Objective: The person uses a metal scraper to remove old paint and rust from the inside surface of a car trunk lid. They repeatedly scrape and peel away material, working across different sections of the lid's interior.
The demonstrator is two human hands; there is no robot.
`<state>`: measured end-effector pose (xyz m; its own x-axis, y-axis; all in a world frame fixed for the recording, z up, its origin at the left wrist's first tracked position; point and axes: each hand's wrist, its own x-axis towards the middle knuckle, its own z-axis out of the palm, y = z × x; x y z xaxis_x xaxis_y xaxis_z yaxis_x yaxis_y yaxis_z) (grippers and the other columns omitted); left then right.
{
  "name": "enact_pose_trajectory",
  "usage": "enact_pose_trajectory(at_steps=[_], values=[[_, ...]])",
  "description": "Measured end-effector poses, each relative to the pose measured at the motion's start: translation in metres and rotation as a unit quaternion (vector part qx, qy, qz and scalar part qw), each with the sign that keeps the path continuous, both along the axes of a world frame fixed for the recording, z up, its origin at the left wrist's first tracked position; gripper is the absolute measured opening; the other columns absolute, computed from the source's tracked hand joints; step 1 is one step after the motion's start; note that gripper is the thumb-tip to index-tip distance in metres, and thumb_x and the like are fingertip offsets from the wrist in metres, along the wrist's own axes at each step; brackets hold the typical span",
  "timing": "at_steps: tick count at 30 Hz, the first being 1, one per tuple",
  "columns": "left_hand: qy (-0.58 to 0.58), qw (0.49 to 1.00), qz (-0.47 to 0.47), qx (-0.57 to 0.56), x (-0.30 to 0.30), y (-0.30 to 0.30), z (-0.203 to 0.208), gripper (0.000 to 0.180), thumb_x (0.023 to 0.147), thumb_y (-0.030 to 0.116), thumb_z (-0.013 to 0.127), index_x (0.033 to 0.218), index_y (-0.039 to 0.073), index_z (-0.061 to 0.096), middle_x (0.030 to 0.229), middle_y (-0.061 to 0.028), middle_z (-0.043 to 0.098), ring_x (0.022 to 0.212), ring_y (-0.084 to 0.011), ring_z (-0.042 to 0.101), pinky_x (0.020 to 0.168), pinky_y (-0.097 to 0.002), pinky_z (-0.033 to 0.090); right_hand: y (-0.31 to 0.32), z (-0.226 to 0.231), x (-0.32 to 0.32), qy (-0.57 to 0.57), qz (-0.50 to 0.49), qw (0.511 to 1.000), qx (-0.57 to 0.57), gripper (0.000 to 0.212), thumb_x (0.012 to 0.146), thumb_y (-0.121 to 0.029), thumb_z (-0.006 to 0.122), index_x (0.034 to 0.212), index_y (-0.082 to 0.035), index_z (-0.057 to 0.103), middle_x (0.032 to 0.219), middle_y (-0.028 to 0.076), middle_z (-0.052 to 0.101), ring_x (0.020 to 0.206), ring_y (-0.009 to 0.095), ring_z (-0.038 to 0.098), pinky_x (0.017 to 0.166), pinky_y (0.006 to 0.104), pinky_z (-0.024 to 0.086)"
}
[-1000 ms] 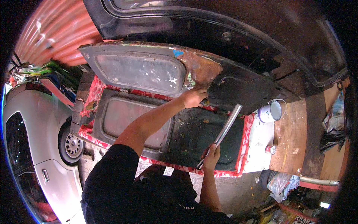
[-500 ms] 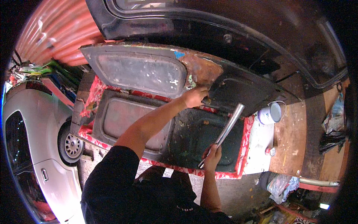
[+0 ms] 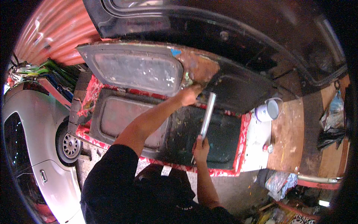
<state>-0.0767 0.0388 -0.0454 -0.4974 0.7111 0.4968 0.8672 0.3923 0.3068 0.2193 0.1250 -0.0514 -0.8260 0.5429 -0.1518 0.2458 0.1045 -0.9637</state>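
Gripping hand: the person's right hand (image 3: 201, 150), over the near part of the lower panel (image 3: 186, 136), is closed round the lower end of a silver bar (image 3: 209, 114) that slants across that panel.
Left hand: the person's left hand (image 3: 189, 96) is at the lower panel's far edge, fingers bent; whether they hold anything cannot be told.
In the way: the left forearm (image 3: 149, 123), the bar and the right hand each hide part of the lower panel.
Underlay: red-and-white cloth (image 3: 239, 149) shows along the lower panel's edges.
Floor bag: a clear plastic bag (image 3: 277, 184), off the lower panel's near right corner; its contents are unclear.
Small can: a red-and-white can (image 3: 267, 148), right of the lower panel.
Paint can: a white can (image 3: 262, 113) with a wire handle, off the lower panel's far right corner; its round grey top could be lid or contents.
Upper panel: the upper panel (image 3: 136, 71), with a rusty patch (image 3: 203, 66), is just beyond the lower panel.
Hanging bags: a pale bag (image 3: 333, 114) above a black one (image 3: 330, 138), well right of the lower panel.
Car: a silver car (image 3: 48, 149), left of the lower panel.
Backdrop: a red corrugated sheet (image 3: 52, 33), beyond the lower panel's far left corner.
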Motion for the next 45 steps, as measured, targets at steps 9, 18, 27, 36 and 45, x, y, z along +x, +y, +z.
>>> enact_pose_trajectory(at_steps=[9,18,27,36,45], values=[[0.012,0.997,-0.063,-0.039,0.011,-0.008,0.037,0.052,0.069,0.025,0.073,0.113,0.001,0.058,0.124,-0.0154,0.056,0.119,-0.0286,0.052,0.1,-0.0361,0.044,0.015,0.072,-0.01,0.025,-0.042,0.994,-0.102,0.028,0.1,-0.035,0.044,0.087,-0.01,0.045,0.058,0.001,0.045,0.04,0.011,0.043,0.035,0.0248,0.036],[-0.028,0.997,-0.051,-0.052,0.008,-0.003,0.04,0.054,0.068,0.028,0.072,0.113,0.002,0.058,0.121,-0.0135,0.055,0.118,-0.0272,0.051,0.099,-0.0354,0.045,0.013,0.068,-0.005,0.021,-0.023,0.995,-0.098,0.031,0.1,-0.037,0.043,0.084,-0.01,0.045,0.057,0.002,0.046,0.04,0.011,0.044,0.035,0.0254,0.035],[-0.04,0.996,-0.047,-0.06,0.004,0.0,0.031,0.058,0.069,0.035,0.073,0.113,0.002,0.057,0.119,-0.0131,0.056,0.118,-0.0272,0.051,0.098,-0.0359,0.045,0.001,0.063,-0.007,0.067,-0.075,0.993,-0.063,0.028,0.098,-0.035,0.047,0.085,-0.01,0.046,0.057,0.001,0.045,0.041,0.011,0.044,0.036,0.0251,0.035],[-0.027,0.998,-0.053,-0.019,0.007,-0.004,0.04,0.046,0.072,0.024,0.071,0.11,0.0,0.059,0.114,-0.0157,0.057,0.107,-0.0329,0.057,0.091,-0.0379,0.049,-0.01,0.07,-0.005,0.107,-0.1,0.979,-0.145,0.029,0.097,-0.036,0.05,0.084,-0.01,0.046,0.056,0.001,0.046,0.041,0.01,0.044,0.036,0.0253,0.035],[-0.061,0.997,-0.03,-0.033,0.008,-0.002,0.04,0.039,0.071,0.023,0.068,0.102,0.002,0.06,0.11,-0.0132,0.057,0.11,-0.0286,0.054,0.094,-0.0363,0.046,-0.02,0.057,-0.01,0.063,-0.102,0.984,-0.133,0.032,0.097,-0.037,0.05,0.081,-0.01,0.044,0.054,-0.001,0.044,0.039,0.009,0.042,0.036,0.026,0.035]])
